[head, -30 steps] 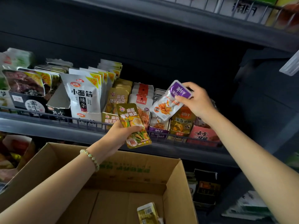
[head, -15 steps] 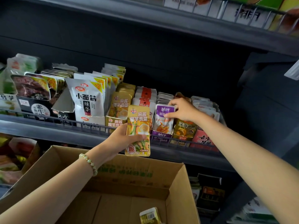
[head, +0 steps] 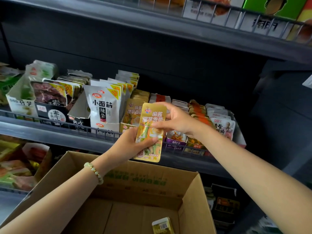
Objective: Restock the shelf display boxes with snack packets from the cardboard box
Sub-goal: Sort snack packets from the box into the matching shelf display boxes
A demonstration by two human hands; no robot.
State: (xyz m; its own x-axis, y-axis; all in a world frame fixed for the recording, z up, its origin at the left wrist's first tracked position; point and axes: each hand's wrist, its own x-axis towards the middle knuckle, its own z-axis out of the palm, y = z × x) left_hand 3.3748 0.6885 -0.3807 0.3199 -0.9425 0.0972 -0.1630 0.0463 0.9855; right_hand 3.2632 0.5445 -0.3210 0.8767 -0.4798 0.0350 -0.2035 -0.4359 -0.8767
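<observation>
Here, the flat gold foil snack packet [head: 147, 130] with green and orange printing stood upright in front of the dark wire shelf rail [head: 50, 123], held between both hands above the open brown cardboard box [head: 135, 180]. The left hand [head: 130, 146] gripped its lower half, thumb laid across the printed face and fingers behind. The right hand [head: 179, 120] pinched the upper right edge, thumb and fingers closed on the foil. Just behind the packet sat the yellow card display box [head: 129, 126] of matching gold pouches.

The packet looked light and thin, a sealed pouch that would flex rather than stay rigid, and its glossy film was probably slippery. The flat sealed margins at top and bottom seemed the safest places to pinch, since squeezing the filled middle could buckle it. For slotting it in, holding the top seam and letting the bottom edge lead would likely serve best. One more small gold packet [head: 163, 226] lay on the floor of the cardboard box, near its right wall.
</observation>
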